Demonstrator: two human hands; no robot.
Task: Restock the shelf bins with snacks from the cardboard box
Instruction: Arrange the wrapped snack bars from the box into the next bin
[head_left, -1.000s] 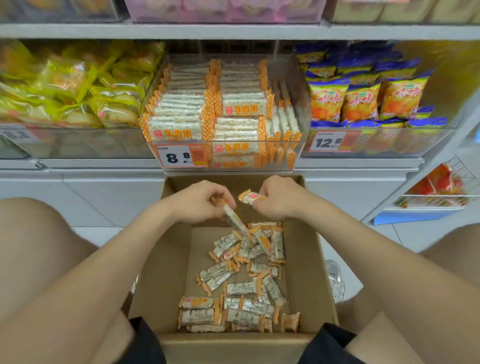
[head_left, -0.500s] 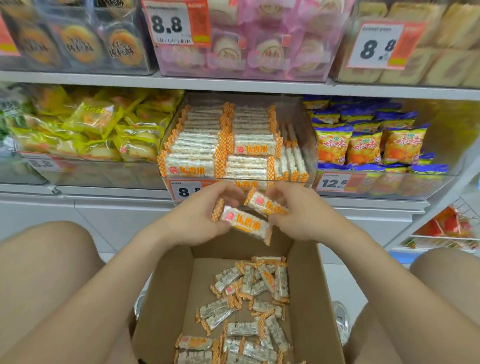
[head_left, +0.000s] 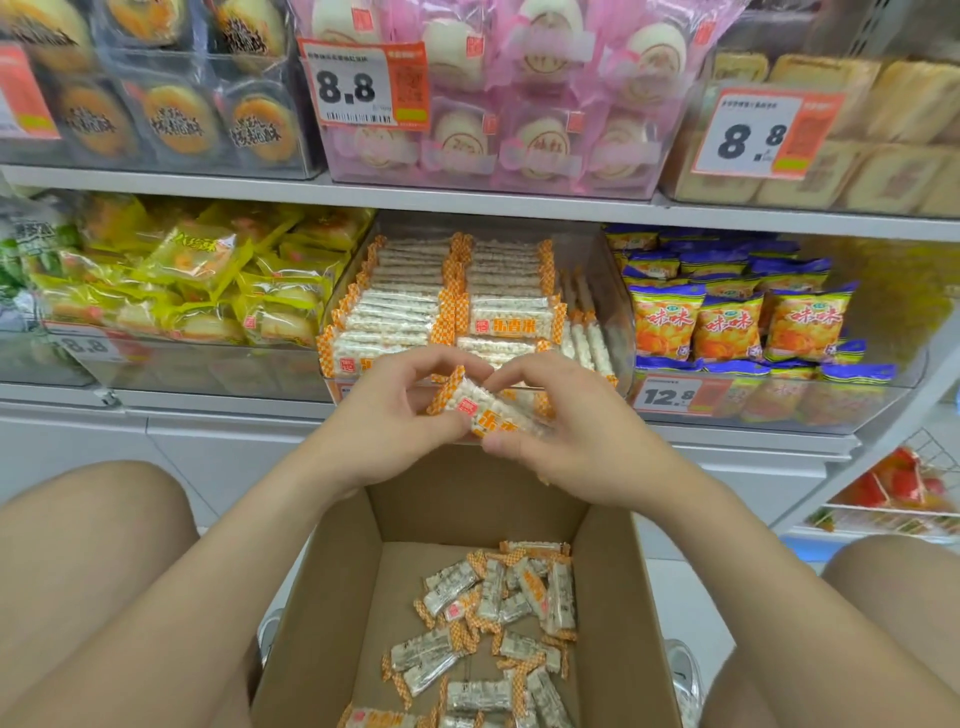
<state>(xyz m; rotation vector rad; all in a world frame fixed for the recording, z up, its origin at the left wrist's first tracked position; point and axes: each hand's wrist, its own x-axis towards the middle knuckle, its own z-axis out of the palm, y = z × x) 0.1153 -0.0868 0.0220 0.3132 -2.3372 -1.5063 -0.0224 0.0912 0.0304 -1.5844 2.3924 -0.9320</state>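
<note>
Both hands, left hand (head_left: 387, 415) and right hand (head_left: 566, 441), pinch snack bars (head_left: 480, 408) before the bin (head_left: 613, 306); next, lay them flat atop the front row.

A white-and-orange 8.8 price tag (head_left: 363, 85) hangs above a white metal shelf board (head_left: 208, 184), a 12.8 price tag (head_left: 672, 397) below, red packets (head_left: 883, 483) in a white wire basket (head_left: 930, 449) far right.

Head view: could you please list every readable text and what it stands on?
"8.8": middle price tag, pink bun bin.
"8.8": right price tag, square cake bin.
"8.8": left price tag, yellow pack bin.
"12.8": lower price tag, chip bin.
"乐香米": shelved rice bars; partly covered on the rice bar in left hand and right hand.
"味味": orange chip bags.
"核桃酥": round cookies.
Tags' small print: unreadable.
</note>
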